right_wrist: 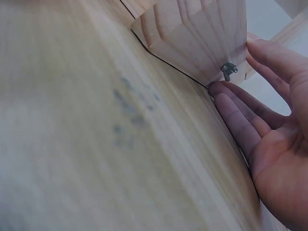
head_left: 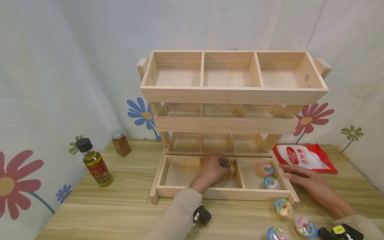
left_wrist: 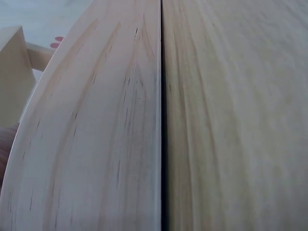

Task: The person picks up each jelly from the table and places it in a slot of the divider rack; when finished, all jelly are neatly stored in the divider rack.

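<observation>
My left hand point(head_left: 211, 169) reaches into the middle compartment of the bottom tray point(head_left: 223, 194) of a wooden rack. Its fingers pinch a small jelly cup point(head_left: 230, 165) with a colourful lid, partly hidden by the hand. Against the rack's right side, my right hand point(head_left: 309, 181) rests with its fingers extended; in the right wrist view the fingertips point(right_wrist: 219, 89) touch the wooden side piece point(right_wrist: 197, 38) near a metal bolt. Two jelly cups, a pink one point(head_left: 266, 169) and a blue-rimmed one point(head_left: 272, 183), sit in the bottom tray's right compartment. The left wrist view shows mostly the tray's front board point(left_wrist: 86, 120).
Several more jelly cups, one point(head_left: 283, 207) among them, lie on the table point(head_left: 120, 206) at front right. A red-and-white packet point(head_left: 306, 158) lies right of the rack. An oil bottle point(head_left: 95, 166) and a spice jar point(head_left: 121, 144) stand left. Upper trays point(head_left: 234, 95) overhang behind.
</observation>
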`<state>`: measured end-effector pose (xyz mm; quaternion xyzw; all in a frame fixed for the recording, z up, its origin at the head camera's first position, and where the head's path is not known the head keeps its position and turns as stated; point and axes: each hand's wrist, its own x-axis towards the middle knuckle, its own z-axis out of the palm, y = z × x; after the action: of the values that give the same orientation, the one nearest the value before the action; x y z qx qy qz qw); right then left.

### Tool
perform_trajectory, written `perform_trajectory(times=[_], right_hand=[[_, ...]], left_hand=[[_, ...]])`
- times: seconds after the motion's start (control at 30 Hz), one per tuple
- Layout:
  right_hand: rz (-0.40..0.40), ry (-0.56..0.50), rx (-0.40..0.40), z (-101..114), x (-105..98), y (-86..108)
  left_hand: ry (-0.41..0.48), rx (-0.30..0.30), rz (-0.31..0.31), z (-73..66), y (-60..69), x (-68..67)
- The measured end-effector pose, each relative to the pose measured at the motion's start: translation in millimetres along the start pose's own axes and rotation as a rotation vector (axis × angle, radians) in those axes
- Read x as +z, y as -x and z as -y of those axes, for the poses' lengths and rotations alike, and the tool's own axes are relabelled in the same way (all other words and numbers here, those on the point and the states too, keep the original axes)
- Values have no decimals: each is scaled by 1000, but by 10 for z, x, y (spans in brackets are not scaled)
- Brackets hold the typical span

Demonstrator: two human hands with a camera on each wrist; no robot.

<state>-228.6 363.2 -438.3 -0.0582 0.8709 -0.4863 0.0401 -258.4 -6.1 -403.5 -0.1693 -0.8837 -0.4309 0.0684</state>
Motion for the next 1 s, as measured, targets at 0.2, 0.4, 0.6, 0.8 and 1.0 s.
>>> perform_trajectory(times=[0.2, 0.4, 0.6, 0.8, 1.0], right_hand=[[-3, 10, 9, 4, -8, 8], [-5, 9, 1, -2, -20, 11], [-6, 29, 3, -2, -10, 16], [-8, 40, 16, 37, -8, 26], [-3, 50, 21, 33, -9, 7]], left_hand=[[-5, 3, 13, -1, -4, 5], [24, -41, 51, -24, 15, -33], [41, -43, 61, -32, 46, -77], [19, -15, 33, -29, 94, -133], [37, -46, 25, -126, 165, -189]])
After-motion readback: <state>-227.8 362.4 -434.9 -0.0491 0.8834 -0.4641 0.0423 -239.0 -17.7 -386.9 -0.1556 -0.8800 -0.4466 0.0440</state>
